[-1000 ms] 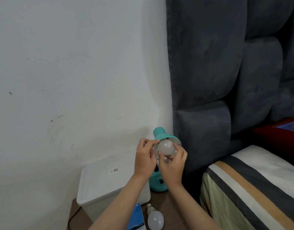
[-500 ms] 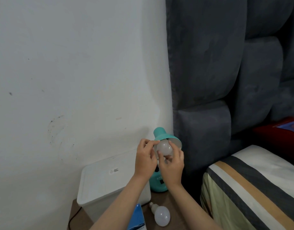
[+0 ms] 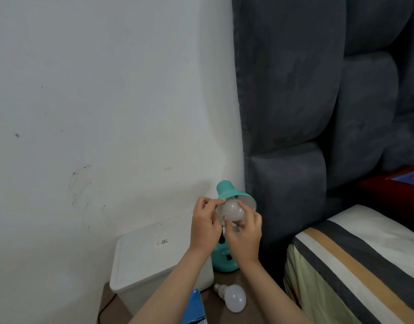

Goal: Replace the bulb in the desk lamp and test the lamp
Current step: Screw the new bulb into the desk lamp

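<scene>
1. The left hand pinches the rim of the teal lamp shade, its grip clenched on that edge, I'd guess to stop the head swivelling.
2. The right hand cups the white bulb from below, fingers wrapped round the globe, grasping it for turning.
3. That bulb sits in the shade's mouth, its long axis along the shade's, dome facing out toward me, base hidden inside.
4. A second bulb lies on its side at the tabletop's front edge, screw cap pointing back-left toward the white box. Which bulb is new, I cannot tell.
5. The lamp base stands at the back, beside the headboard.
</scene>
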{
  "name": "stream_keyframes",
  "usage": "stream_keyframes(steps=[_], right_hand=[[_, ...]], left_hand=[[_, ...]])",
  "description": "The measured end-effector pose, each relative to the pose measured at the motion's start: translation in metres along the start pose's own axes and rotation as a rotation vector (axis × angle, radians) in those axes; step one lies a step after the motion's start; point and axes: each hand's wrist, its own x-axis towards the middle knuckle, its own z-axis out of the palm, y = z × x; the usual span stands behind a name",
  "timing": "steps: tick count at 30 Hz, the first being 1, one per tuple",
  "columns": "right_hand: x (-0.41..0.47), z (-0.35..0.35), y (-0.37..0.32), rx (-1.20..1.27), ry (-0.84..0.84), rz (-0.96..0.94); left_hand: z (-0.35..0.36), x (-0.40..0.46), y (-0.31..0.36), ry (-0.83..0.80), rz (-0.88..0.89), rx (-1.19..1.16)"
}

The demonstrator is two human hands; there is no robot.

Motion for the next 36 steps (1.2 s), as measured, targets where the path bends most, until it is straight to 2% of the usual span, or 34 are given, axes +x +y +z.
stream_keyframes(steps=[10,17,23,29,34,36], right_hand=[[0.0004,-0.0007,-0.0015,-0.08,0.0,-0.048],[0.0043,-0.0033,-0.001,0.003,0.022,0.095],[0.0006,-0.0027,0.0014,-0.093,-0.008,-0.089],[0.0057,-0.0053,-0.0012,-0.063,0.024,0.045],[0.0003,-0.002,0.001,-0.036,0.006,-0.053],[0.001,-0.0023,0.0028,-0.024,0.02,-0.017]], left_hand=[[0.0012,0.0001,0.0012,0.001,0.007,0.016],[-0.0013,0.0008,0.0026,0.001,0.017,0.018],[-0.0003,0.0009,0.0018,0.014,0.017,0.031],[0.0008,0.0013,0.0017,0.021,0.023,0.03],[0.0012,0.0004,0.0013,0.017,0.021,0.025],[0.0015,0.0009,0.0011,0.02,0.023,0.027]])
